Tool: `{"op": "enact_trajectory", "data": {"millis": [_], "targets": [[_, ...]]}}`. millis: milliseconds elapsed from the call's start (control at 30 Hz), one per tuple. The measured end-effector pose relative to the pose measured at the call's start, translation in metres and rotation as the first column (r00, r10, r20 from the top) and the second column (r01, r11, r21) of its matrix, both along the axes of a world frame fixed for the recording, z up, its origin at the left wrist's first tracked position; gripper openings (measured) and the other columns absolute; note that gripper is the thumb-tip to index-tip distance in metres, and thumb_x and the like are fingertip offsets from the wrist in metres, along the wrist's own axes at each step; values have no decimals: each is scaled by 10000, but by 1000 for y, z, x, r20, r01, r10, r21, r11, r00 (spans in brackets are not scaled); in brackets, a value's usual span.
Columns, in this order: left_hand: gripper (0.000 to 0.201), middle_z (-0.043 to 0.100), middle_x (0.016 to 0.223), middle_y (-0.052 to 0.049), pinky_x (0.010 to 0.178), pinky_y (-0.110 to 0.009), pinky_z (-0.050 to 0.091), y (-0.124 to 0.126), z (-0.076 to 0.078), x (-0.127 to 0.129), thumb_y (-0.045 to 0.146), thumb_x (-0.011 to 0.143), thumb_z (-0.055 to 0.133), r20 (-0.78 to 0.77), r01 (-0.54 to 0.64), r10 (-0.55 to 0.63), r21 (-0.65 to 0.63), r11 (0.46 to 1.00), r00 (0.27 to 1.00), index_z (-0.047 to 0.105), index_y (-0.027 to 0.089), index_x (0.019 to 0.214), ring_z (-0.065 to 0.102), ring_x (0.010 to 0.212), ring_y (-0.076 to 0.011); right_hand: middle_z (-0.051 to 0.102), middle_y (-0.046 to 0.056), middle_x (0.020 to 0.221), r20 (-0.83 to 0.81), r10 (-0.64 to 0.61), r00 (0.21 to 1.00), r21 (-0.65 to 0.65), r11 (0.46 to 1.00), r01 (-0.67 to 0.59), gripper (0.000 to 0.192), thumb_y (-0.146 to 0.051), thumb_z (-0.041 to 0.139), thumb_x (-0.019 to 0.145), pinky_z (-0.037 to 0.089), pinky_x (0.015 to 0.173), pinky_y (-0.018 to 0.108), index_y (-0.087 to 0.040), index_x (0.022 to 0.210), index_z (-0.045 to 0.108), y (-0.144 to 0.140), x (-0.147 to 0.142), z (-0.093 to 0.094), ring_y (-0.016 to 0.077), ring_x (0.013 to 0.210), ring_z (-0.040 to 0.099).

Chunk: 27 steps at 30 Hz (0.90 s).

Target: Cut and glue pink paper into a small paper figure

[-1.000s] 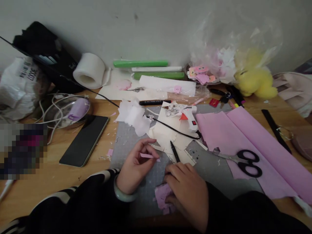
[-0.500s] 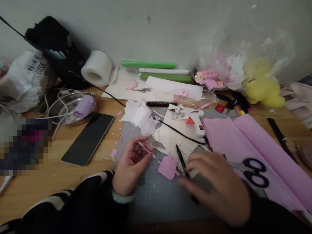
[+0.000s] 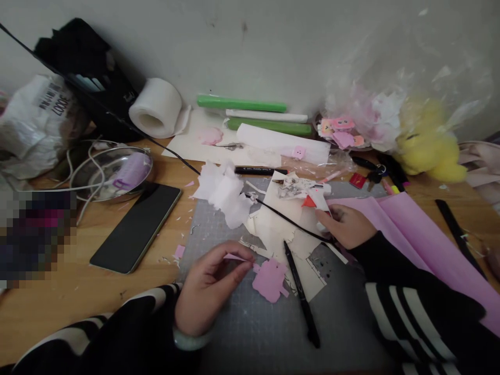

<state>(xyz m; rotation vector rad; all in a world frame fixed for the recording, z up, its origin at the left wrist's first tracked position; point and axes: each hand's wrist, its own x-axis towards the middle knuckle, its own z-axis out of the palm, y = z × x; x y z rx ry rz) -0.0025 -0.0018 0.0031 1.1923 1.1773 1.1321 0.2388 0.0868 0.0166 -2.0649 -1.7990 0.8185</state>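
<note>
Through the head camera I have my left hand (image 3: 213,289) low over the grey cutting mat (image 3: 250,333), its thumb and forefinger pinched on a thin pink strip (image 3: 234,257). The fingertips sit right at the edge of a scalloped pink cutout (image 3: 270,280) lying flat on the mat; I can't tell whether they touch it. My right hand (image 3: 351,226) reaches farther out, fingers closed around the handle of a white glue gun (image 3: 322,191), just behind its red trigger (image 3: 308,202). The gun lies at the far side of the mat, by some beige paper (image 3: 273,229) that a black cord (image 3: 291,217) crosses. Between my 2 hands, 1 black pen (image 3: 300,297) slants just right of the cutout. On the wooden table (image 3: 156,291) to the left lies a dark phone (image 3: 136,226); pink sheets (image 3: 414,224) spread out on the right.
</note>
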Motion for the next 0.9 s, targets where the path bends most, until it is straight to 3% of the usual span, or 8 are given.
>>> {"op": "enact_trajectory", "data": {"millis": [133, 267, 400, 500, 600, 667, 800, 900], "targets": [[119, 675, 787, 29, 711, -165, 443, -1, 2, -1, 124, 793, 573, -5, 73, -73, -19, 997, 997, 632, 227, 784, 606, 772, -107, 530, -8, 424, -311, -127, 942, -70, 991, 111, 259, -417, 350, 748, 360, 353, 246, -219, 602, 435, -3, 3, 0, 131, 352, 468], [64, 672, 777, 20, 700, -192, 441, -4, 0, -1, 173, 822, 555, -17, 46, -48, -72, 996, 999, 597, 218, 806, 606, 760, -121, 618, 35, 551, -533, -172, 829, -61, 984, 166, 190, -423, 377, 621, 437, 427, 308, -243, 659, 421, 2, 17, 5, 203, 496, 576], [21, 683, 764, 18, 710, -195, 439, -5, -3, -1, 200, 844, 537, 7, -39, 40, -97, 994, 999, 551, 215, 849, 613, 757, -118, 588, -14, 631, -614, -61, 787, 97, 984, 151, 118, -321, 417, 584, 488, 503, 331, -275, 692, 416, 1, 25, 11, 210, 608, 622], [15, 683, 698, 33, 712, -188, 434, -3, -5, -1, 224, 856, 526, 87, -163, 173, -102, 981, 981, 532, 211, 858, 614, 719, -106, 531, -35, 526, -499, 66, 864, 200, 979, 41, 29, -282, 483, 605, 441, 441, 283, -264, 614, 461, -9, 22, 15, 165, 487, 555], [55, 663, 671, 43, 689, -179, 421, -2, -6, -1, 258, 851, 537, 143, -272, 284, -99, 957, 948, 542, 203, 856, 597, 687, -97, 587, -25, 511, -333, 149, 931, 200, 976, -84, 75, -260, 624, 568, 413, 438, 276, -244, 598, 557, -24, 16, 17, 161, 455, 530], [80, 653, 667, 38, 675, -188, 415, -2, -6, 0, 278, 846, 543, 168, -298, 308, -81, 951, 937, 549, 198, 858, 584, 672, -102, 615, -24, 541, -164, 266, 950, 195, 953, -233, 172, -315, 687, 546, 417, 456, 284, -243, 657, 577, -32, 13, 20, 172, 468, 543], [95, 639, 666, 19, 659, -208, 404, -4, -4, 2, 281, 837, 551, 161, -310, 314, -49, 949, 936, 561, 186, 833, 561, 652, -115, 538, -49, 467, 207, 483, 851, 181, 835, -519, 146, -326, 567, 630, 354, 425, 270, -257, 622, 438, -42, 13, 24, 146, 409, 480], [76, 631, 675, 18, 656, -211, 405, -4, -3, 2, 258, 846, 535, 151, -293, 295, -38, 955, 943, 566, 190, 829, 556, 649, -113, 453, -68, 405, 378, 536, 755, 148, 770, -621, 165, -256, 520, 609, 249, 381, 264, -257, 586, 357, -44, 14, 25, 123, 343, 376]]}}
